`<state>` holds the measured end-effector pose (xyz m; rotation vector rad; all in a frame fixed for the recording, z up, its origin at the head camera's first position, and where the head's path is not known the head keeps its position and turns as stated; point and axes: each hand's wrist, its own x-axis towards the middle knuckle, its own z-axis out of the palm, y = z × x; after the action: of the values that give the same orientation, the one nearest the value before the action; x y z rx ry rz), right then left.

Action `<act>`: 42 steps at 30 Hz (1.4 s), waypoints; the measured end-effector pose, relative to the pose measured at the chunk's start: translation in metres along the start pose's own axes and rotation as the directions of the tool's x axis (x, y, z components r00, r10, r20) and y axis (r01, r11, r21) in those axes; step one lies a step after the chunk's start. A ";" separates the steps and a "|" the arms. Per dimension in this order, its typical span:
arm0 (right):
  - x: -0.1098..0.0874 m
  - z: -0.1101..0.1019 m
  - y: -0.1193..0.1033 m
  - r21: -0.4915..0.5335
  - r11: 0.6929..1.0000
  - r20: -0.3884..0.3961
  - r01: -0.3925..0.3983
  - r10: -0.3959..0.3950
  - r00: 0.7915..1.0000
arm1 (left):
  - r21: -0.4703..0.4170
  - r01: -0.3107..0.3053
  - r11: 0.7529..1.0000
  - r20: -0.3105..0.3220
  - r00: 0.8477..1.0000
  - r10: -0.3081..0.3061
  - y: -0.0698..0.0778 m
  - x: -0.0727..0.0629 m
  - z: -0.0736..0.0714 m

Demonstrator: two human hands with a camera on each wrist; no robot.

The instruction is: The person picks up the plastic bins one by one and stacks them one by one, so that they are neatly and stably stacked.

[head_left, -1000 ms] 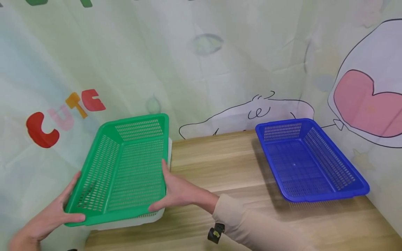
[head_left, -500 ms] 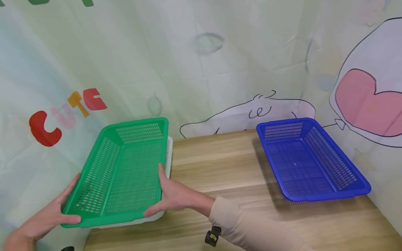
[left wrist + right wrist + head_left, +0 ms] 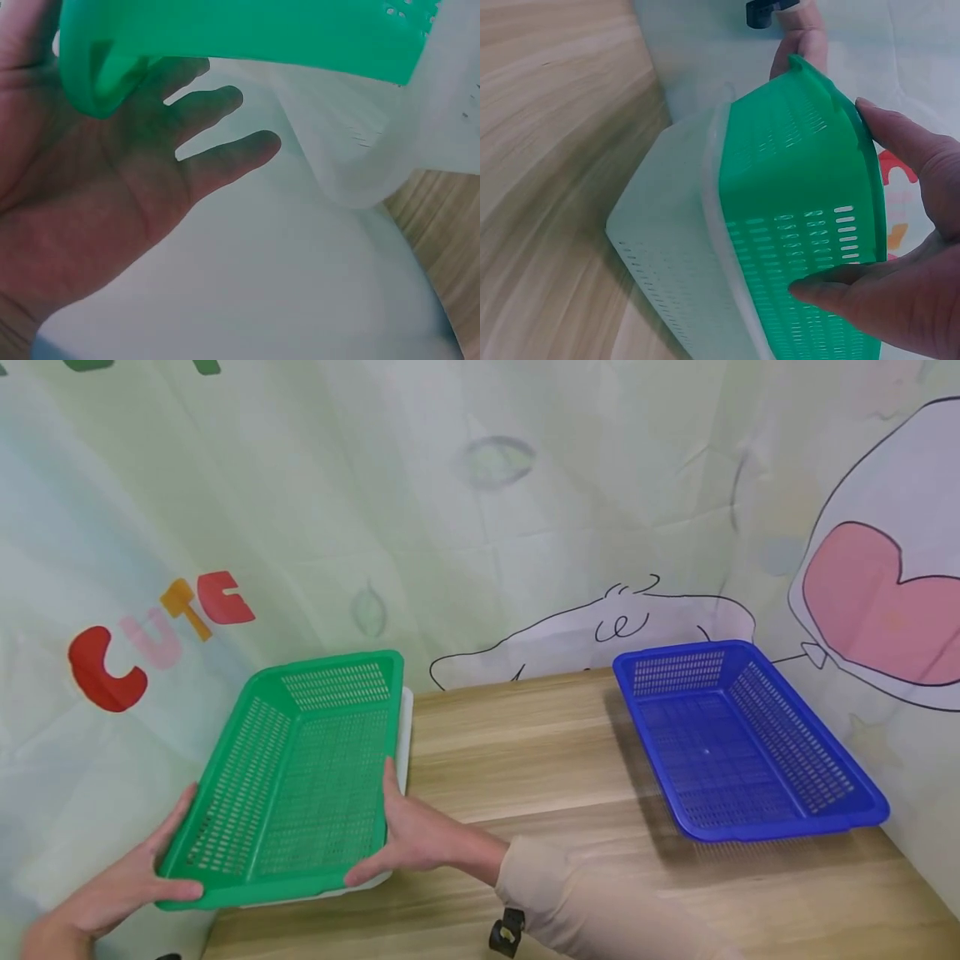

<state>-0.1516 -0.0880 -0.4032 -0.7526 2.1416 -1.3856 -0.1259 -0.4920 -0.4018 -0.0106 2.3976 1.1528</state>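
Both hands hold the green basket, one at each near corner, at the left end of the counter. The left hand has its thumb laid over the near rim, with the forefinger reaching along the outside of the left long side. From the left wrist, three fingers show spread and nearly straight beneath the rim, so the edge lies between them and the thumb. The right hand is spread wide across its corner: the thumb touches the near rim, while a finger presses against the slotted outer face of the right long wall; its other fingers are largely hidden.

The green basket sits partly inside a white basket, with its upper walls standing above the white rim. The white basket rests on the counter. Well apart to the right, a blue basket is on the counter. A beige sleeve covers the right forearm, with a small black device beneath it. Behind everything hangs a printed backdrop lettered "CUTE".
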 end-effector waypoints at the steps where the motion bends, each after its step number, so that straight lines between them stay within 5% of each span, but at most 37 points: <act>1: 0.000 0.001 0.001 0.004 1.000 -0.002 -0.003 0.003 1.000 | -0.002 0.007 1.000 0.007 1.000 -0.007 -0.002 0.001 0.000; 8: 0.002 0.007 0.010 -0.016 1.000 -0.034 0.004 -0.004 0.999 | -0.074 0.024 0.997 0.057 0.998 -0.020 -0.013 0.007 0.003; 19: 0.006 0.011 0.031 -0.019 0.994 -0.041 0.106 -0.107 0.993 | -0.060 0.014 0.998 0.073 0.997 -0.009 -0.016 0.010 0.012; 26: 0.006 0.012 0.041 -0.042 0.993 -0.017 0.111 -0.112 0.994 | -0.080 0.138 0.987 0.147 0.981 -0.126 -0.011 0.014 0.017; 32: 0.006 0.014 0.046 -0.050 0.996 -0.007 0.071 -0.071 0.997 | -0.095 0.139 0.986 0.150 0.981 -0.124 -0.015 0.015 0.024; 42: 0.008 0.019 0.057 -0.120 0.985 -0.014 0.122 -0.125 0.992 | -0.084 0.159 0.984 0.152 0.978 -0.145 -0.017 0.020 0.034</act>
<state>-0.1559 -0.0861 -0.4636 -0.9346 2.2440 -1.3417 -0.1265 -0.4741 -0.4404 -0.1352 2.1724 1.1546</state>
